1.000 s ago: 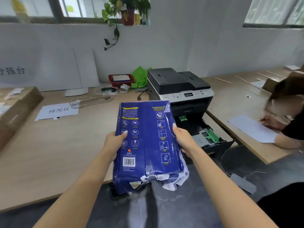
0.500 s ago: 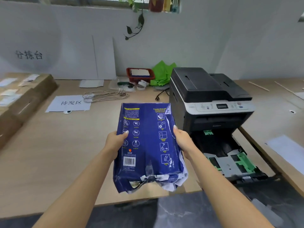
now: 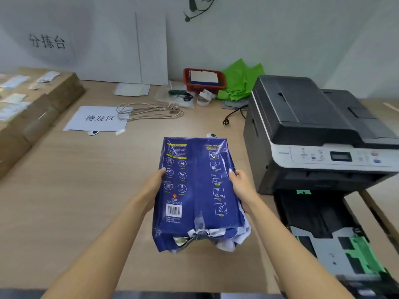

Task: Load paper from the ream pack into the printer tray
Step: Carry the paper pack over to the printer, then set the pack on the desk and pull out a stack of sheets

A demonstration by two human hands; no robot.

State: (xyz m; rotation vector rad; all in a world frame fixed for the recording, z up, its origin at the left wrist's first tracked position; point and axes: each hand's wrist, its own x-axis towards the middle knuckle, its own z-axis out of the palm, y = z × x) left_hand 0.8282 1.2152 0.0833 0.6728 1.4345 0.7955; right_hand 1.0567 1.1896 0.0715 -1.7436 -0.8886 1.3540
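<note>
A blue ream pack (image 3: 197, 190) with a torn near end is held above the wooden table (image 3: 86, 201), white wrapper scraps showing at the tear. My left hand (image 3: 154, 184) grips its left edge and my right hand (image 3: 241, 186) grips its right edge. To the right stands the dark grey printer (image 3: 313, 130). Its paper tray (image 3: 336, 251) is pulled out toward me, with green guides and no paper seen in it.
Cardboard boxes (image 3: 32, 108) line the left edge. A paper sign (image 3: 97, 118), a coil of cord (image 3: 151, 111), a red basket (image 3: 204, 80), tape rolls, scissors and green sheets (image 3: 239, 83) lie at the back. A black plug (image 3: 226, 120) rests beside the printer.
The view has moved closer and left, over the table. The ream pack stays in both hands, now above the tabletop left of the printer. The seated person at right is out of view.
</note>
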